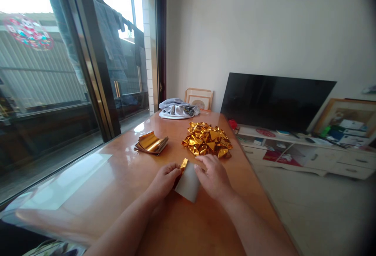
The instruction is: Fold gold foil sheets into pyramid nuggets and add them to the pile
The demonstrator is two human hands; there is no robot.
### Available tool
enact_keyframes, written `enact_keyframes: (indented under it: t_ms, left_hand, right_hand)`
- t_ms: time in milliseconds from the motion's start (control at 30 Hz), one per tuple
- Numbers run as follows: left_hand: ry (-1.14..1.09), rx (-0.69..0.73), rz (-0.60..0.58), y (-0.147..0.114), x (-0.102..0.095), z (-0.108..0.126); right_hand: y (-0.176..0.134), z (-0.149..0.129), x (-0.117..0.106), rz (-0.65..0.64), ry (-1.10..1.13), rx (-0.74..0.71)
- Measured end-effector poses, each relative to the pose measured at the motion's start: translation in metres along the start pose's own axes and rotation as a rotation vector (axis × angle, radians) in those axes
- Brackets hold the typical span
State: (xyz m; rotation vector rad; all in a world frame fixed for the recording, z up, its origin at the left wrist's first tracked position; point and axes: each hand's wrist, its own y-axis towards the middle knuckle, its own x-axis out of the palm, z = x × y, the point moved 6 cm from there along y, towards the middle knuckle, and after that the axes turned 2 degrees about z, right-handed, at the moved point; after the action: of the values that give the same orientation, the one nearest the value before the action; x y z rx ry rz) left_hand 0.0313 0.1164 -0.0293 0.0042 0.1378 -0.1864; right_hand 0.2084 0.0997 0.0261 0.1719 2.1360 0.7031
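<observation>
Low over the table, a sheet of gold foil paper (188, 185) shows its pale back, with a strip of gold folded along its left side. My left hand (165, 180) pinches that folded side between thumb and fingers. At the sheet's right edge is my right hand (214, 175), thumb against the paper and fingers curled at its upper corner. Beyond my right hand lies a heap of folded gold foil pieces (207, 140). A stack of flat gold foil sheets (151, 143), curled at the ends, rests ahead of my left hand.
The glossy wooden table (123, 193) runs away from me. A bundle of grey and white cloth (178, 109) sits at its far end. A large television (276, 101) stands on a low white cabinet (331, 160) to the right. Sliding glass doors (85, 56) line the left.
</observation>
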Motion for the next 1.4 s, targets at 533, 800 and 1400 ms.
enact_keyframes:
  t_ms: [533, 800, 1400]
  left_hand:
    - [0.381, 0.114, 0.04, 0.001, -0.008, 0.0]
    - [0.479, 0.147, 0.055, 0.009, -0.011, -0.012]
    - [0.59, 0.441, 0.11, -0.003, -0.018, 0.015]
  right_hand:
    - [-0.016, 0.041, 0.053, -0.347, 0.298, 0.377]
    - [-0.015, 0.035, 0.038, -0.364, -0.002, 0.281]
    - [-0.018, 0.003, 0.04, -0.558, -0.134, -0.047]
